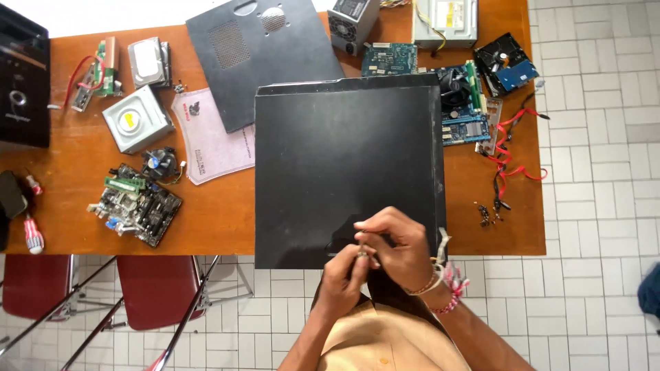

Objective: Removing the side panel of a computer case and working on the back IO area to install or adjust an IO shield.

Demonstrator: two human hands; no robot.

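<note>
A black computer case (344,158) lies flat on the orange wooden table (69,165), its large side panel facing up. Both of my hands meet at the case's near edge. My right hand (402,244), with beaded bracelets at the wrist, pinches a small metal part (362,251) with its fingertips. From below, my left hand (340,278) closes its fingers on the same small part. What the part is I cannot make out.
A loose black side panel (261,55), a power supply (350,24), a silver optical drive (137,120), a hard drive (148,62) and two motherboards (137,203) (462,110) are spread around. Red cables (512,154) and screws (487,214) lie right. Red chairs (148,288) stand below left.
</note>
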